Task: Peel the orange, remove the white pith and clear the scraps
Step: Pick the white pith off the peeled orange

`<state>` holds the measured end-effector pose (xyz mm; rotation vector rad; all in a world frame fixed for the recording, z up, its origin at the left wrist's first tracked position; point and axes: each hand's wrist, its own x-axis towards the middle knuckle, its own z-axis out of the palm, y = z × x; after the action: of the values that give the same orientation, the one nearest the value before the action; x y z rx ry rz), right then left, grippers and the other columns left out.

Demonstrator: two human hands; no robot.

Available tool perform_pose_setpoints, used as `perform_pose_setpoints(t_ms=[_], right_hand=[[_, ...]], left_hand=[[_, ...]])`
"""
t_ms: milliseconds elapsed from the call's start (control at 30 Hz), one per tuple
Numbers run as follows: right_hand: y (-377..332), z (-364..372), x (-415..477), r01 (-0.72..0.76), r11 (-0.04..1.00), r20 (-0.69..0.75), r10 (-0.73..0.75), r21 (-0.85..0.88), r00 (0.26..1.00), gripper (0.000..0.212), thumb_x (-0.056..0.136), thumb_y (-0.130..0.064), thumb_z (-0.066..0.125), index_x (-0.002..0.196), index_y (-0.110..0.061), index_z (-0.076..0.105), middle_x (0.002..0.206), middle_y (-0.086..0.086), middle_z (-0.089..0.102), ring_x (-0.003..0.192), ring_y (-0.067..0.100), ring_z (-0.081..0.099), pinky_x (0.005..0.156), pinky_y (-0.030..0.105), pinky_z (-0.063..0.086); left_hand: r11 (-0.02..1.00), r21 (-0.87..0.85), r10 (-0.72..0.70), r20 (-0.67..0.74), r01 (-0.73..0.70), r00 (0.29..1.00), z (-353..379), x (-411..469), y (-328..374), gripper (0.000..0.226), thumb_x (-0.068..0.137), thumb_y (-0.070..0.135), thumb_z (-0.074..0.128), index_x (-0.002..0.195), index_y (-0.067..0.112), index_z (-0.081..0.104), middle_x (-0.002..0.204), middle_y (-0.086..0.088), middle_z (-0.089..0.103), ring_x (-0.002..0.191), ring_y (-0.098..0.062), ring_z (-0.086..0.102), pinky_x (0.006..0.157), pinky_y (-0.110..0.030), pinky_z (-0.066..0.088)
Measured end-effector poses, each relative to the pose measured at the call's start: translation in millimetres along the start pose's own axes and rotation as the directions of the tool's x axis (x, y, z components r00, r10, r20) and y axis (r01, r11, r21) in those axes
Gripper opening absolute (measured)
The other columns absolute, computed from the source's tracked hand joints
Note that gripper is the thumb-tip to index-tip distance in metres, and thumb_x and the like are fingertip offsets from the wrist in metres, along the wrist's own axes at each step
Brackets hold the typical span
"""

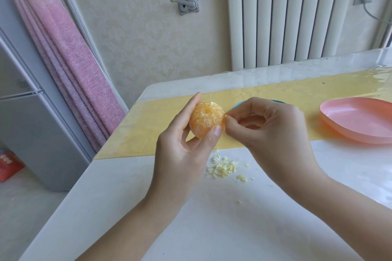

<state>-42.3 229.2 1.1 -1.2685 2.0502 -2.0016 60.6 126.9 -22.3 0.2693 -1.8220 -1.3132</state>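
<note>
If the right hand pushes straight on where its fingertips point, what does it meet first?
The orange, held by the left hand; the right hand's pinched fingertips seem to touch its right side.

We see a glossy white counter (148,207) with a broad pale-yellow band (275,89) running across its far half. At the right, mostly on the band, sits a shallow pink oval plastic dish (360,116). A blue-rimmed dish (238,104) lies further left on the band, mostly hidden from us. On the white part, near the band's edge, lies a small heap of pale-yellow pith scraps (223,168), with a few loose crumbs (241,178) scattered beside it.
</note>
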Motion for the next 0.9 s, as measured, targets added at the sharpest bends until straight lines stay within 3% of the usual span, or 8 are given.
perform_pose_setpoints(t_ms=[167,267,367,433,533,900], right_hand=[[1.4,-2.6,2.9,0.009,0.997,0.009,-0.010,0.080,1.000,0.010,0.077,-0.010,0.073,0.069,-0.015,0.071,0.065,-0.007,0.071,0.061,0.006,0.067,0.056,0.012,0.048],[1.1,-4.6,3.9,0.027,0.983,0.050,-0.037,0.181,0.998,0.009,0.079,-0.008,0.072,0.073,-0.015,0.071,0.070,-0.003,0.073,0.069,0.012,0.070,0.064,0.021,0.055],[0.9,-4.2,1.7,0.089,0.968,0.063,-0.106,0.234,0.992,0.007,0.077,-0.009,0.076,0.078,-0.015,0.073,0.074,-0.004,0.074,0.072,0.008,0.070,0.061,0.013,0.051],[2.3,-3.8,0.7,0.163,0.968,0.042,-0.174,0.188,0.984,0.008,0.076,-0.009,0.077,0.080,-0.016,0.074,0.075,-0.005,0.073,0.073,0.004,0.070,0.060,0.008,0.047],[6.0,-3.7,0.8,0.305,0.950,0.017,-0.306,0.061,0.952,0.008,0.077,-0.008,0.077,0.082,-0.014,0.074,0.078,-0.003,0.072,0.075,0.004,0.069,0.070,0.012,0.051],[12.7,-6.9,6.1,0.482,0.875,0.053,-0.480,-0.047,0.876,0.003,0.079,-0.010,0.073,0.082,-0.008,0.072,0.080,-0.005,0.068,0.075,0.008,0.067,0.072,0.020,0.054]], left_hand=[[0.999,-0.032,0.001,-0.002,-0.001,1.000,-1.9,1.5,3.0,0.060,0.080,0.022,0.070,0.136,0.026,0.051,0.115,0.005,0.071,0.113,-0.010,0.063,0.092,-0.023,0.051],[0.996,-0.085,-0.008,-0.015,0.007,1.000,-4.3,4.0,5.0,0.059,0.079,0.023,0.067,0.136,0.023,0.052,0.113,0.005,0.072,0.110,-0.010,0.065,0.093,-0.027,0.051],[0.991,-0.134,-0.017,-0.022,0.014,1.000,-5.6,5.3,6.2,0.058,0.080,0.020,0.067,0.136,0.022,0.051,0.112,0.004,0.072,0.110,-0.012,0.065,0.090,-0.027,0.052],[0.989,-0.148,-0.012,-0.025,0.008,1.000,-5.8,4.8,6.4,0.060,0.079,0.020,0.072,0.136,0.022,0.052,0.112,0.001,0.071,0.109,-0.014,0.065,0.088,-0.027,0.053],[0.989,-0.145,-0.004,-0.023,0.000,1.000,-4.8,3.7,6.8,0.063,0.078,0.023,0.074,0.136,0.022,0.051,0.111,0.001,0.072,0.109,-0.015,0.065,0.089,-0.028,0.053],[0.983,-0.183,-0.017,-0.014,0.015,1.000,-4.3,2.9,7.1,0.058,0.080,0.018,0.067,0.135,0.022,0.052,0.109,0.002,0.073,0.107,-0.013,0.067,0.084,-0.023,0.053]])
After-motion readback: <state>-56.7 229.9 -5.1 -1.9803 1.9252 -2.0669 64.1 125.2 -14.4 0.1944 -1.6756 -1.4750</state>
